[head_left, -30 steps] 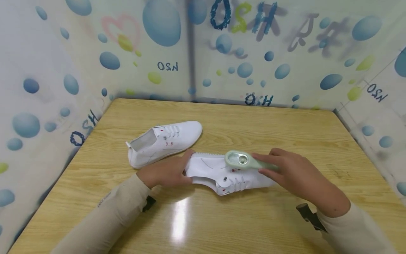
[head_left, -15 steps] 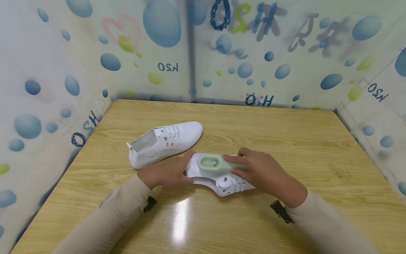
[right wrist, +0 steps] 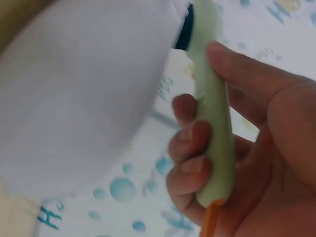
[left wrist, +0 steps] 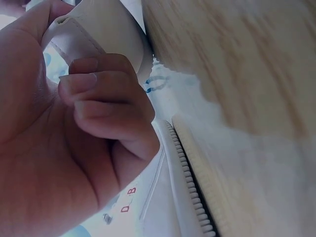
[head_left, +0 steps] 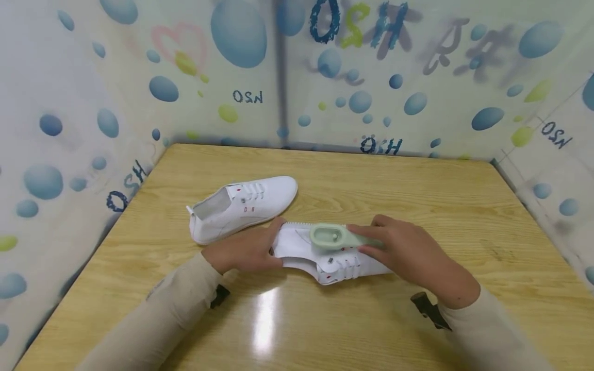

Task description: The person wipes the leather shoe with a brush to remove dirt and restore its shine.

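A white lace-up shoe (head_left: 297,244) lies tilted on its side on the table, its opening toward the front. Its heel is gripped by my left hand (head_left: 246,250), thumb at the opening's edge; in the left wrist view the fingers curl beside the white upper. My right hand (head_left: 410,250) holds a pale green brush (head_left: 327,236) by its handle, fingers wrapped round it. The brush head, with an oval recess on top, lies over the shoe's side near the small red letters. Dark bristles (right wrist: 185,29) show between head and shoe in the right wrist view.
A second white shoe (head_left: 271,198) lies upright just behind the left hand, toe to the right. Both rest on a wood-grain table (head_left: 394,190). Walls with blue bubble prints (head_left: 359,102) enclose its back and sides.
The brush slid left along the shoe's side toward the heel, then partway back right toward the toe, with my right hand on it. My left hand and both shoes stayed in place.
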A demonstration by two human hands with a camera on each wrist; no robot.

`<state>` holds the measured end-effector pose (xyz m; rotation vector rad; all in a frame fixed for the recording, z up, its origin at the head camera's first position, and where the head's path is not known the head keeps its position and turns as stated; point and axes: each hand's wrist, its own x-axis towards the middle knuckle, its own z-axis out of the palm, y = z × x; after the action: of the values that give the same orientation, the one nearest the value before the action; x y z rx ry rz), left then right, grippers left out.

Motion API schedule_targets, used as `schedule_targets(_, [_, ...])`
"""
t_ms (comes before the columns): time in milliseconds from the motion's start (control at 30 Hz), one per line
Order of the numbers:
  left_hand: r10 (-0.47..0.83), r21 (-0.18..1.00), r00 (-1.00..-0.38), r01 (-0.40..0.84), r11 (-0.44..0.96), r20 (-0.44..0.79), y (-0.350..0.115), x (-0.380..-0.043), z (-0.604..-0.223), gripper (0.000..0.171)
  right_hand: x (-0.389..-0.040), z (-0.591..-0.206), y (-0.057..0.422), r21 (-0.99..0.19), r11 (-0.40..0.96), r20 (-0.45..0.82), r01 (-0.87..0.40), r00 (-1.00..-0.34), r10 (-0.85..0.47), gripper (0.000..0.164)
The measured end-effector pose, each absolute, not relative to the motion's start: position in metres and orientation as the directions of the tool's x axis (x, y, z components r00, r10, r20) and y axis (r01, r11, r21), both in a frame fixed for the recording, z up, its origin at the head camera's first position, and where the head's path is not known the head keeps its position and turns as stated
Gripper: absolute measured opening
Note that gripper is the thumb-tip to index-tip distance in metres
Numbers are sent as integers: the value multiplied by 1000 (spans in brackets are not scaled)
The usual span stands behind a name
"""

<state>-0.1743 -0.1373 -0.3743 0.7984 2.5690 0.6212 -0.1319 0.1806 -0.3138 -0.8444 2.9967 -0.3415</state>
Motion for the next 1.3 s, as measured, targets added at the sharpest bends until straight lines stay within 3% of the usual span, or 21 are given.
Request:
schedule_targets(400, [580,483,-776,419,769,-249,-132,-176,-372,83,-125,-293,224,-276,851,-65,-447,-875,-480,43])
schedule_targets(567, [584,489,-774,421,764,-247,-132,-176,-371,80,-127,-307,207,-269,818,-7,-508,-849,-529,43])
schedule_targets(933, [601,481,-774,457,748,-199,-133,-176,-375,73,-123,-338,165,-122,785,139,-608,-793,-593,44])
schedule_targets(1300, [603,494,-772,452,743,-202,-132,-174,-372,68,-118,-306,199,-174,859,-37,-482,-868,-495,45])
